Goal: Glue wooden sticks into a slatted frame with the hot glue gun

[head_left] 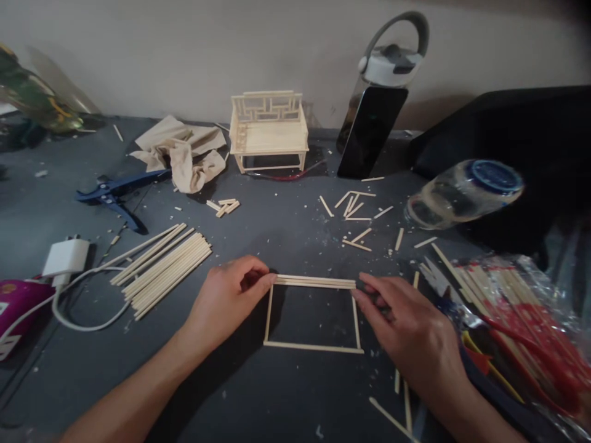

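Observation:
A rectangular frame of thin wooden sticks [314,347] lies on the dark table in front of me. Along its far side, several sticks [316,282] lie side by side. My left hand [235,292] has thumb and fingers closed at the left end of these sticks, on the frame's far left corner. At the opposite end, my right hand [406,326] has its thumb and forefinger close together against the stick ends, with its other fingers curled. A small wooden model bench [270,135] with a latticed back stands beyond the frame by the wall.
Left are a stick bundle [168,271], blue cutters [115,195], crumpled paper [184,151] and a charger [67,258]. Cut pieces [355,206] lie right of centre. Behind stand a phone [373,132] and a bottle [392,64]; a jar [462,194] and plastic-wrapped sticks [521,301] lie right.

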### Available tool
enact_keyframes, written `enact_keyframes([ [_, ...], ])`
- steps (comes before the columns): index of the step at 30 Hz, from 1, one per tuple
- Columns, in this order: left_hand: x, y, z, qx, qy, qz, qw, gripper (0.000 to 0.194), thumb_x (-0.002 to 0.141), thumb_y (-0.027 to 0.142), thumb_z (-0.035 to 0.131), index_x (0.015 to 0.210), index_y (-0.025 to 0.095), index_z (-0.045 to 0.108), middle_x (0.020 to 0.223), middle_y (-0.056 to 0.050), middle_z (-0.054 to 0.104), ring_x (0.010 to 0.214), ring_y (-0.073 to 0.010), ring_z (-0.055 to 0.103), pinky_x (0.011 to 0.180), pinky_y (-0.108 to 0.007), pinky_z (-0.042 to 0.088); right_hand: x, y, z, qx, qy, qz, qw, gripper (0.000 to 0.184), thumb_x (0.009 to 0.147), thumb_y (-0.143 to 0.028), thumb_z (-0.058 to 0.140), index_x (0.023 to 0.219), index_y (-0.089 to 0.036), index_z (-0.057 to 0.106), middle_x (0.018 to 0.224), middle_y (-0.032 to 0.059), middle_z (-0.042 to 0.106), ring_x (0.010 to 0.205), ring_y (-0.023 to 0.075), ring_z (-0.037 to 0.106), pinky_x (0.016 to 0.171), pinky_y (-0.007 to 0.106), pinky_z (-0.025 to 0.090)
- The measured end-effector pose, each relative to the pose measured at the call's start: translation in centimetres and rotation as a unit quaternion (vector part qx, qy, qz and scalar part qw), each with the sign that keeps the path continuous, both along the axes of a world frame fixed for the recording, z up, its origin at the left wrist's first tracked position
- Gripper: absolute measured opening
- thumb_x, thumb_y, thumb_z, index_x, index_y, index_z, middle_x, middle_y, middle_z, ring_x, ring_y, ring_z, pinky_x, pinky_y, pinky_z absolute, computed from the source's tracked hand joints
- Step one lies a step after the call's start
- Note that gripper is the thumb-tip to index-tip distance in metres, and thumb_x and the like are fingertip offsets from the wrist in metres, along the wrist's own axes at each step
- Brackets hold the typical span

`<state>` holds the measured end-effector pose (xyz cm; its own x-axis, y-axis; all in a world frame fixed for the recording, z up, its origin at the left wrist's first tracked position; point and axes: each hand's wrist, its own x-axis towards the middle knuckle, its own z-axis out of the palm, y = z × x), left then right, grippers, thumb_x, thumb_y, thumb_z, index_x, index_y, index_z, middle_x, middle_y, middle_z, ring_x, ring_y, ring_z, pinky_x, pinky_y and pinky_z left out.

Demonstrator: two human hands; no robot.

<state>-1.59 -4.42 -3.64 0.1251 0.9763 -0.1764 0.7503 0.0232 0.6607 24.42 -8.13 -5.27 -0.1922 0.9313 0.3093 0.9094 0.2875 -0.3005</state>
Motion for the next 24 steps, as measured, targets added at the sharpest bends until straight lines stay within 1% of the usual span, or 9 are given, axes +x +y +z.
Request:
enact_keyframes([
  [3,-0.2,0.0,-0.5,0.040,-0.017,-0.038,0.998,0.028,0.085,0.040,0.058,0.107,0.026,0.067,0.074,0.002,0.061,0.058,-0.0095,0.053,0.056,-0.022,0.040,-0.2,0.3,-0.4,0.028,-0.013,0.028,0.999,0.031,0.096,-0.032,0.047,0.116,-0.013,0.062,0.093,0.0098,0.068,0.085,0.0202,0.065,0.074,0.031,0.051],
  [6,-0.3,0.1,-1.1,0.039,0.004,-0.072,0.997,0.032,0.086,0.039,0.057,0.115,0.029,0.066,0.081,0.001,0.062,0.059,-0.0092,0.054,0.056,-0.021,0.041,-0.3,0.5,-0.7,0.022,-0.024,0.048,0.998,0.030,0.097,-0.030,0.044,0.116,-0.015,0.063,0.090,0.0092,0.068,0.085,0.0205,0.065,0.072,0.031,0.052],
  [10,-0.3,0.1,-1.4,0.033,0.025,-0.080,0.996,0.028,0.087,0.036,0.055,0.111,0.030,0.068,0.085,0.000,0.066,0.065,-0.0108,0.058,0.058,-0.021,0.042,-0.2,0.6,-1.0,-0.009,-0.027,0.046,0.999,0.032,0.100,-0.031,0.038,0.111,-0.017,0.066,0.088,0.0078,0.068,0.081,0.0192,0.066,0.070,0.031,0.053],
  [13,-0.3,0.1,-1.5,0.026,0.010,-0.071,0.997,0.025,0.087,0.035,0.055,0.106,0.030,0.071,0.089,0.000,0.069,0.069,-0.0125,0.062,0.062,-0.022,0.045,-0.2,0.6,-1.1,-0.017,-0.021,0.051,0.998,0.036,0.100,-0.033,0.035,0.108,-0.018,0.067,0.087,0.0069,0.069,0.078,0.0178,0.066,0.069,0.030,0.054],
  [16,-0.3,0.2,-1.4,0.015,-0.007,-0.061,0.998,0.024,0.087,0.034,0.056,0.103,0.031,0.073,0.092,0.000,0.071,0.075,-0.0153,0.064,0.066,-0.024,0.047,-0.2,0.7,-1.2,-0.022,-0.009,0.053,0.998,0.037,0.101,-0.032,0.033,0.104,-0.020,0.068,0.085,0.0059,0.069,0.078,0.0171,0.066,0.069,0.029,0.054],
  [20,-0.2,0.2,-1.5,0.013,-0.017,-0.053,0.998,0.024,0.086,0.036,0.055,0.101,0.031,0.074,0.091,0.001,0.073,0.077,-0.0166,0.066,0.068,-0.025,0.049,-0.2,0.8,-1.2,-0.015,-0.006,0.063,0.998,0.033,0.100,-0.025,0.037,0.101,-0.019,0.069,0.085,0.0062,0.069,0.079,0.0177,0.065,0.071,0.030,0.054],
  [24,-0.2,0.3,-1.6,0.012,-0.015,-0.051,0.998,0.024,0.086,0.036,0.055,0.099,0.031,0.074,0.093,0.001,0.073,0.080,-0.0170,0.066,0.068,-0.025,0.049,-0.3,0.8,-1.1,-0.030,0.007,0.073,0.997,0.025,0.097,-0.020,0.043,0.104,-0.018,0.067,0.090,0.0077,0.068,0.085,0.0183,0.064,0.077,0.030,0.053],
])
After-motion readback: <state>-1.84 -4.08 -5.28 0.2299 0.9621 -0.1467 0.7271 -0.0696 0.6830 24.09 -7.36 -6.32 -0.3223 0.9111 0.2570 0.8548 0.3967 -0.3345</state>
